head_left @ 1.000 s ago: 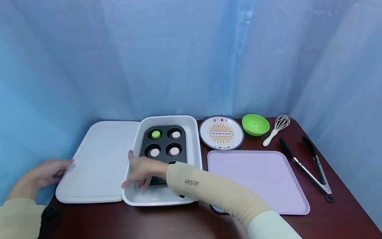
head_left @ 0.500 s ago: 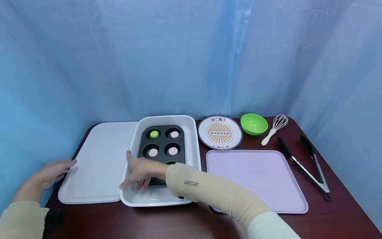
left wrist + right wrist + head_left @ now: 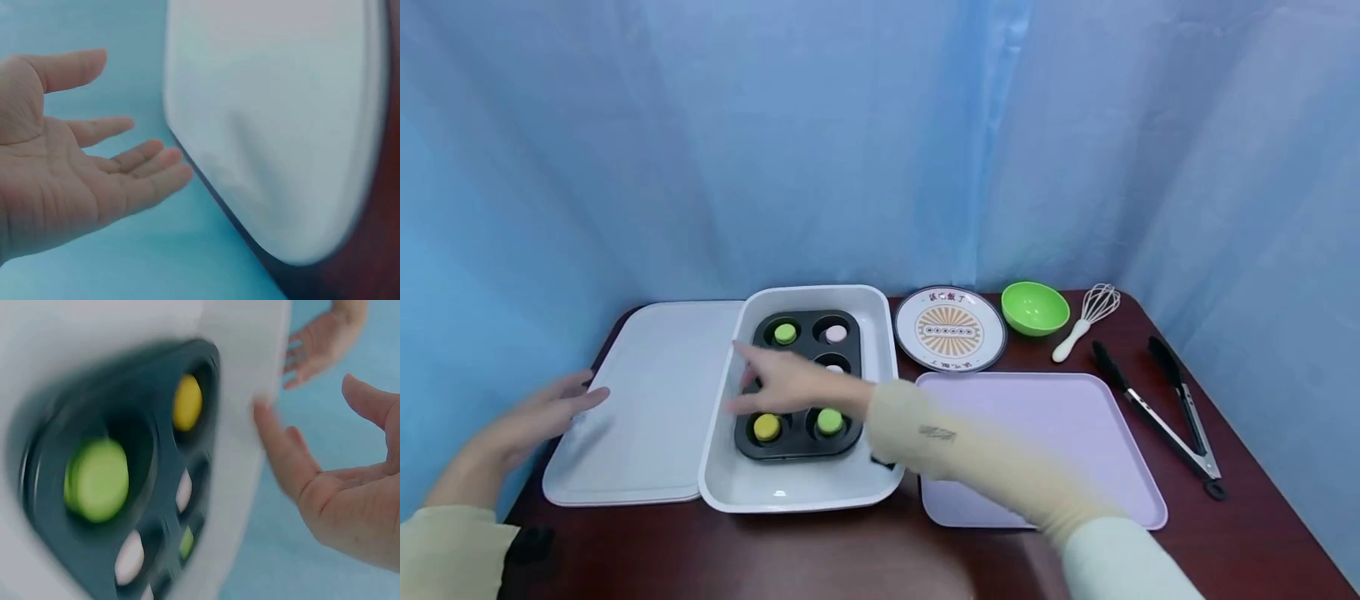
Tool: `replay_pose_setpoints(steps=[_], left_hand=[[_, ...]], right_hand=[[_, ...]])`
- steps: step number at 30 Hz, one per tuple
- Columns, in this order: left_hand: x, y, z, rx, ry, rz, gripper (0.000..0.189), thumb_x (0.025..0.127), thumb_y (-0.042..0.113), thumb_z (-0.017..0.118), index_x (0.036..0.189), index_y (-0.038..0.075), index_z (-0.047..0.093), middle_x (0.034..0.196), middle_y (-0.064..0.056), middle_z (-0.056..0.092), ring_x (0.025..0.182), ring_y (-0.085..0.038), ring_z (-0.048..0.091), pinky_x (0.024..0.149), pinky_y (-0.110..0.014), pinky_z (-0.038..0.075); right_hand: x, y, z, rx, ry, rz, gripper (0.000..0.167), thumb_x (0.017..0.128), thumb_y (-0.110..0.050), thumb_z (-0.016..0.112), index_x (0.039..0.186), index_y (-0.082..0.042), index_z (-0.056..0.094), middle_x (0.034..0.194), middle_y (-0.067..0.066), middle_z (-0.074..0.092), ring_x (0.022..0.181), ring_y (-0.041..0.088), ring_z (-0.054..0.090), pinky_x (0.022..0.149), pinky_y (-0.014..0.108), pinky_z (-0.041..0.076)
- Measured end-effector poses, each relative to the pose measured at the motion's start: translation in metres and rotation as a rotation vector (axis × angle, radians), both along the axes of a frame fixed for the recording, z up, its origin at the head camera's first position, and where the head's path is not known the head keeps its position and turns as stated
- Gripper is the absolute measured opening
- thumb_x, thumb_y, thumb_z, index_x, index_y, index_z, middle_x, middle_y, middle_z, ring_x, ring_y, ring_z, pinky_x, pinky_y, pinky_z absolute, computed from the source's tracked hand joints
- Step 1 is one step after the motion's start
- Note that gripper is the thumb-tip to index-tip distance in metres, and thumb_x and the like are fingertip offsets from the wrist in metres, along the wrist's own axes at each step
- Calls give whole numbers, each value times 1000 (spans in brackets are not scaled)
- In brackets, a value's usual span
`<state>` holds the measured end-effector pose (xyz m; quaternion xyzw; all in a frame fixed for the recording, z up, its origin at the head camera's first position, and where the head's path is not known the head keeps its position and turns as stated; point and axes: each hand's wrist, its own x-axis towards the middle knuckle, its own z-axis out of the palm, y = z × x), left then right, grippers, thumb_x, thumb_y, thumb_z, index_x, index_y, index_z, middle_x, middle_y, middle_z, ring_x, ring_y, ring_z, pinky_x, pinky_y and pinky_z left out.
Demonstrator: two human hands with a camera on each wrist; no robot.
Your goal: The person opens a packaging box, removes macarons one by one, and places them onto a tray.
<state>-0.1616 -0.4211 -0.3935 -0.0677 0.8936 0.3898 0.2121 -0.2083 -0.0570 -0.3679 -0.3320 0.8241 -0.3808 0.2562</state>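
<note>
1. The left hand (image 3: pixel 538 421) had loosely spread fingers, holding nothing, near the white tray's (image 3: pixel 647 400) left edge.
2. The right hand (image 3: pixel 790 382), fingers extended, held nothing over the dark muffin pan (image 3: pixel 798 432).
3. That pan lay inside the white basin (image 3: pixel 775 492), just beside the tray.
4. Its cups showed 1 yellow disc (image 3: pixel 767 427), 2 green discs (image 3: pixel 830 422) and pale pink discs (image 3: pixel 836 333).

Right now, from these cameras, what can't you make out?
Head view: the muffin tin's middle-left cup, hidden by the right hand.
Head view: lettering on the right sleeve, blurred.
Head view: the plate's central print, too small.
Left wrist view: the white tray's far end, cut off by the top edge.
</note>
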Motion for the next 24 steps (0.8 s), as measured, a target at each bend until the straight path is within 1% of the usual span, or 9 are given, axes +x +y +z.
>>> replay_pose_setpoints(steps=[3, 6, 9, 10, 13, 16, 19, 22, 24], left_hand=[[1, 24, 18, 46, 108, -31, 92, 106, 51, 46, 158, -4, -5, 157, -42, 3, 140, -62, 16, 107, -76, 25], [4, 49, 29, 71, 229, -49, 84, 106, 47, 49, 162, 3, 4, 160, -34, 13, 140, -55, 23, 106, -70, 32], [8, 71, 32, 84, 319, -59, 78, 105, 44, 52, 163, 8, 14, 161, -27, 22, 139, -48, 32, 101, -64, 38], [9, 77, 31, 84, 344, -65, 75, 105, 43, 52, 162, 9, 17, 160, -24, 26, 137, -45, 35, 100, -58, 41], [11, 96, 24, 88, 388, -80, 69, 106, 39, 53, 160, 8, 24, 159, -21, 31, 135, -41, 41, 99, -53, 44], [12, 114, 12, 106, 374, -100, 67, 106, 36, 54, 160, 8, 26, 158, -22, 32, 135, -43, 43, 101, -58, 45], [14, 131, -2, 134, 313, -102, 68, 106, 36, 54, 161, 9, 24, 158, -25, 30, 136, -47, 42, 102, -70, 40], [15, 143, -14, 153, 281, -96, 65, 107, 36, 50, 161, 9, 23, 157, -26, 30, 135, -48, 44, 103, -68, 42], [14, 148, -19, 161, 288, -81, 62, 109, 33, 47, 160, 9, 23, 155, -26, 32, 133, -49, 46, 101, -64, 46]], right_hand=[[-13, 40, 15, -39, 205, 8, 89, 98, -35, 69, 163, -13, 14, 137, 5, 60, 119, 14, 59, 101, 26, 46], [-18, 87, 26, -110, 338, -67, 84, 98, -32, 69, 162, -9, 19, 143, 9, 56, 132, 23, 51, 108, 36, 44], [-17, 139, 33, -142, 434, -199, 81, 97, -32, 70, 161, -11, 25, 149, 11, 48, 137, 28, 45, 110, 45, 42], [-15, 156, 34, -142, 474, -236, 81, 97, -32, 70, 161, -12, 25, 151, 13, 45, 139, 29, 43, 111, 49, 40], [-9, 211, 33, -106, 546, -354, 84, 95, -28, 74, 161, -11, 26, 155, 19, 36, 141, 35, 38, 113, 60, 34], [-3, 270, 24, -50, 600, -484, 89, 91, -24, 78, 161, -10, 25, 156, 25, 31, 143, 41, 33, 112, 66, 30], [3, 332, 6, 11, 633, -605, 97, 88, -23, 81, 161, -6, 21, 156, 31, 26, 144, 47, 26, 112, 70, 26], [11, 392, -16, 82, 606, -708, 105, 87, -28, 81, 162, -5, 11, 158, 36, 18, 146, 52, 16, 112, 73, 19], [19, 425, -32, 145, 569, -750, 111, 88, -32, 80, 162, -5, 4, 159, 39, 11, 146, 55, 9, 111, 75, 14]])
